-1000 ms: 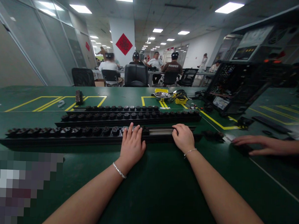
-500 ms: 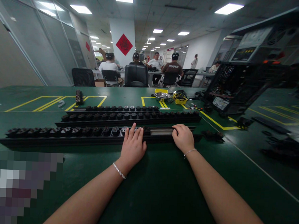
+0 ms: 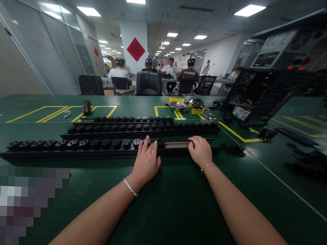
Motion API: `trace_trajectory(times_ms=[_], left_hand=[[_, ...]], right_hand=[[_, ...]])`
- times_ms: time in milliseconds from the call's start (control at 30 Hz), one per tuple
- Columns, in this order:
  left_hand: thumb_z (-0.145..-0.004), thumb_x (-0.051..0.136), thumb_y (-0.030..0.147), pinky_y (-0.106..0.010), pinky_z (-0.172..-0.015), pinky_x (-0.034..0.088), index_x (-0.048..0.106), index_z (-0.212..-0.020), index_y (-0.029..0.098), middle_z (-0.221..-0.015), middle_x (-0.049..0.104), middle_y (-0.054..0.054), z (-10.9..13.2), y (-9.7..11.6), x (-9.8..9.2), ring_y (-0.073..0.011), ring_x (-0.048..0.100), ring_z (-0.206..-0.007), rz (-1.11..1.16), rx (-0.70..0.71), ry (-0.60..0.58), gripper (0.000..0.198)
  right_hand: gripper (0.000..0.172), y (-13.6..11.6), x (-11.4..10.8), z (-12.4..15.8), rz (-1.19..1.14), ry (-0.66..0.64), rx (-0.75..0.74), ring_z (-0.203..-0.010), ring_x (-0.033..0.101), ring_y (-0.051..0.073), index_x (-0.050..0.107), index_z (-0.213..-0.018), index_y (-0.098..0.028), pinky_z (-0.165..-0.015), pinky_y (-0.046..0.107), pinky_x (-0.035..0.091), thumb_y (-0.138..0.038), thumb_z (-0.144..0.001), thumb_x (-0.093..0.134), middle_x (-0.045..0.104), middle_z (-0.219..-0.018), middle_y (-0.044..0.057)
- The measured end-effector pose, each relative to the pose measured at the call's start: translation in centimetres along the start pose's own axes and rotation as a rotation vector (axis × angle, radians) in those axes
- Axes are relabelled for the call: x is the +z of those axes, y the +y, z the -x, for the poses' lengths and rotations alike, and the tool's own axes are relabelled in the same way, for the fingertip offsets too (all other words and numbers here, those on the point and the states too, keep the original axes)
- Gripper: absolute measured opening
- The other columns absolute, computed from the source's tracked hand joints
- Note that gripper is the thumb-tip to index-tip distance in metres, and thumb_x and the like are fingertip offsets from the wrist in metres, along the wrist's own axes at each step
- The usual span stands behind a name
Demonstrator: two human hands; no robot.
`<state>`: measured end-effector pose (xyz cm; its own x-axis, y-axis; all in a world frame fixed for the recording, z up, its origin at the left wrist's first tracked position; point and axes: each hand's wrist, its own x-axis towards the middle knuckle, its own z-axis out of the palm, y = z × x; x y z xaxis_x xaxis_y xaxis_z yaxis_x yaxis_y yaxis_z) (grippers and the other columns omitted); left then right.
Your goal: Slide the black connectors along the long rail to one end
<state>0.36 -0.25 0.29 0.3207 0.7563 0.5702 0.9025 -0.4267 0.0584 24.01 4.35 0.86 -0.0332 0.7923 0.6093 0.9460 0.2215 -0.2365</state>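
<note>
A long black rail [image 3: 83,156] lies crosswise on the green table, carrying a row of round black parts [image 3: 105,143]. My left hand [image 3: 148,158] rests on this rail, its fingers stretched out and apart over the parts toward the right of the row. Farther right, my right hand [image 3: 200,151] has its fingers bent over the rail, thumb side inward, gripping its edge. Between the hands a bare stretch of silvery channel [image 3: 176,144] shows, with a dark part at its left end. The undersides of my fingers are hidden.
Behind lie further loaded rails [image 3: 141,127]. A metal bowl [image 3: 177,105], a yellow bin [image 3: 198,110] and cables sit at the back. An open computer case [image 3: 251,90] stands at right. Small black parts [image 3: 232,149] lie near the rail's right end. Several people sit beyond.
My two hands and the rails stay in almost the same place. Far off, a standing person has shifted slightly left.
</note>
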Motion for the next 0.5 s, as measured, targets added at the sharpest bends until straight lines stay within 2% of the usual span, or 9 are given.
trace_trajectory(times_ms=[333, 500], left_hand=[[-0.081, 0.049, 0.021, -0.052, -0.114, 0.021, 0.05, -0.123, 0.008, -0.129, 0.056, -0.014, 0.11, 0.11, -0.01, -0.0303, 0.017, -0.14, 0.033, 0.037, -0.005, 0.044], [-0.081, 0.049, 0.022, -0.049, -0.114, 0.024, 0.051, -0.123, 0.009, -0.129, 0.056, -0.013, 0.08, 0.08, 0.02, -0.0287, 0.026, -0.138, 0.025, 0.044, -0.01, 0.044]], right_hand=[[0.032, -0.1, -0.15, -0.06, 0.019, -0.045, 0.024, -0.097, 0.055, 0.023, 0.068, -0.099, -0.016, -0.084, 0.037, 0.043, -0.022, -0.083, 0.041, 0.065, -0.104, 0.01], [0.031, 0.06, 0.14, -0.09, 0.017, -0.024, 0.017, -0.096, 0.055, 0.023, 0.069, -0.096, -0.016, -0.085, 0.036, 0.042, -0.021, -0.082, 0.042, 0.066, -0.103, 0.01]])
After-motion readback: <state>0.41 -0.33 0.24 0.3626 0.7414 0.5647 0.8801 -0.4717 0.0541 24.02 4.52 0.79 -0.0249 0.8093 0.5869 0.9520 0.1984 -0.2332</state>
